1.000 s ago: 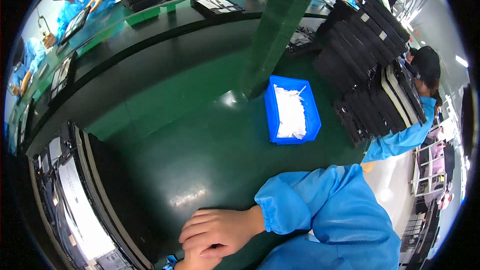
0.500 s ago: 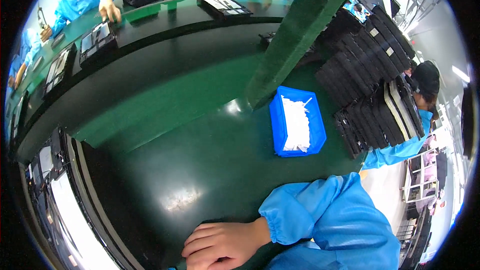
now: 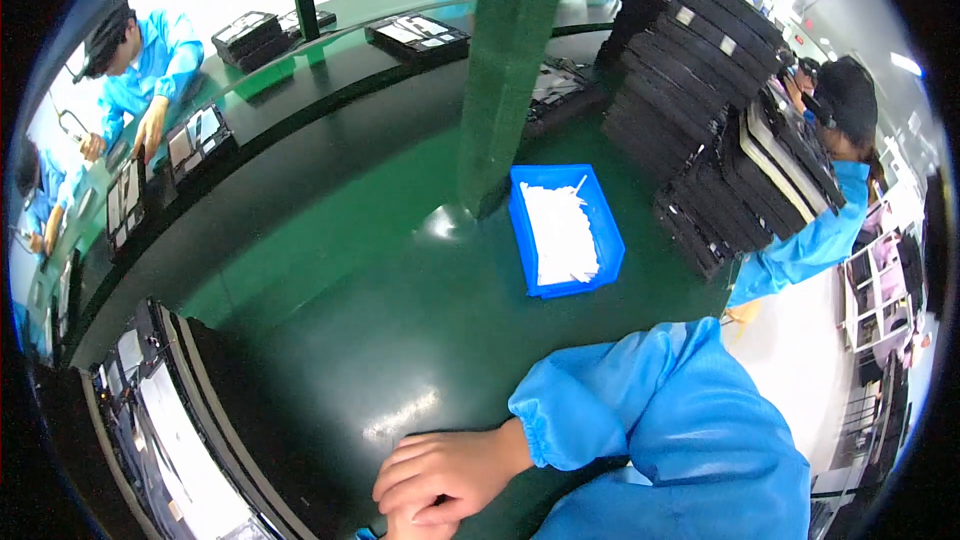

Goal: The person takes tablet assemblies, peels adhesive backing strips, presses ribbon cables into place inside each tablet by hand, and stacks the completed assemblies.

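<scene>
My right hand (image 3: 440, 473) lies at the lower edge of the green table (image 3: 330, 360), its fingers bent over my left wrist (image 3: 418, 522) with the thumb alongside. Only a bit of skin and a scrap of blue cuff show of my left arm; its fingers are out of sight below the picture. Beyond my right sleeve a blue plastic bin (image 3: 612, 245) holds a heap of thin white strips (image 3: 560, 235). Neither hand touches the bin.
A green post (image 3: 510, 80) rises behind the bin. Tall stacks of black trays (image 3: 690, 90) stand at the right, beside a person in blue. More trays (image 3: 190, 430) fill the lower left. A curved dark conveyor (image 3: 330, 100) carries trays past co-workers, one hand (image 3: 150, 128) reaching onto it.
The view has shifted, so bin, post and stacks sit further left and the left-hand trays further right. More of my left wrist shows under my right hand. A co-worker's hand and the conveyor trays have moved.
</scene>
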The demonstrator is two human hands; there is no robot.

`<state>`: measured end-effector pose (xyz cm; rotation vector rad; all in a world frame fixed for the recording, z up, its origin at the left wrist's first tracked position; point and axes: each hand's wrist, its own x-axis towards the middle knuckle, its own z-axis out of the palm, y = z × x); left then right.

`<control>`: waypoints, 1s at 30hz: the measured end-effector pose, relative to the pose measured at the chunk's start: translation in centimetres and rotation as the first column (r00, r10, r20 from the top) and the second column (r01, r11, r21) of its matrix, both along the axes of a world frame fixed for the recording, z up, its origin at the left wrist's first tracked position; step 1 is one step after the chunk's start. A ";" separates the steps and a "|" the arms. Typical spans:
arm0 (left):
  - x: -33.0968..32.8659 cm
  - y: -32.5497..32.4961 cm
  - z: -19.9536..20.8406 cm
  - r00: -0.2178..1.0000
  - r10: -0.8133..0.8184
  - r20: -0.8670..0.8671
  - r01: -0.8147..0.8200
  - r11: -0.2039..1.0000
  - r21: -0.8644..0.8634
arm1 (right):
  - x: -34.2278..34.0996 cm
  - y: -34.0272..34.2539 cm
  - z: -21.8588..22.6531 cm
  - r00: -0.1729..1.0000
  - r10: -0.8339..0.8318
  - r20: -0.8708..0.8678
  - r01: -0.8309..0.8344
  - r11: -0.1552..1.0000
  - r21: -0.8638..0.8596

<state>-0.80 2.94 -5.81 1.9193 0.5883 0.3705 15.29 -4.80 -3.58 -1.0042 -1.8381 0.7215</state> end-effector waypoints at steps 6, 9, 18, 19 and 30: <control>0.2 -0.2 1.9 0.996 -0.093 0.007 0.092 0.994 0.061 | 0.1 -0.1 -0.4 0.998 -0.055 0.038 0.053 0.997 0.049; 2.4 -0.8 2.3 0.981 -0.186 0.050 0.182 0.981 0.070 | 0.0 0.2 -0.2 0.993 -0.082 0.086 0.079 0.996 0.031; 3.2 -2.1 4.5 0.936 -0.342 0.080 0.304 0.902 0.306 | 8.0 -2.8 6.0 0.679 -0.660 0.323 0.470 0.728 0.500; 3.2 -2.2 4.6 0.938 -0.338 0.082 0.299 0.904 0.305 | 9.5 -3.8 7.0 0.532 -0.771 0.351 0.547 0.629 0.552; 3.1 -1.7 4.3 0.935 -0.339 0.105 0.296 0.907 0.300 | 16.8 -10.3 5.2 -0.164 -0.916 0.367 0.986 -0.143 0.083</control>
